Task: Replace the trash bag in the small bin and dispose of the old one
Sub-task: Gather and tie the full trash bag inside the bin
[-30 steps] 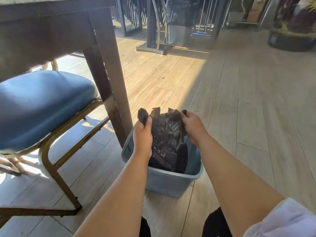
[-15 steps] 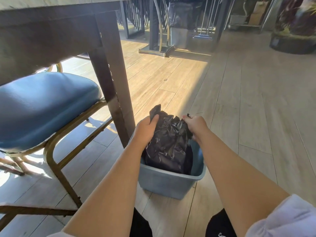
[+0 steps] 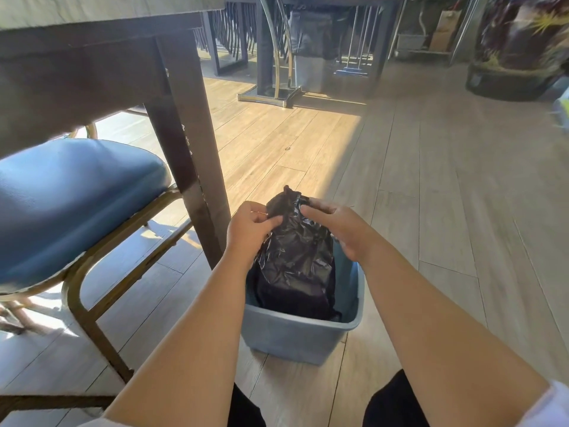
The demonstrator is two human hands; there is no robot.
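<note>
A small blue-grey bin stands on the wooden floor between my forearms. A crumpled black trash bag rises out of it, its top gathered into a narrow neck above the rim. My left hand pinches the neck from the left with curled fingers. From the right, my right hand holds the same neck with thumb and fingertips. The bag's lower part sits inside the bin, hidden by its walls.
A dark table leg stands just left of the bin. A blue-cushioned chair with a gold frame is under the table at left. Far back are more table bases and a metal bin. Open floor lies to the right.
Both hands have come closer together at the bag's top, gathering its spread edges into a tight neck. The bag stands taller above the bin.
</note>
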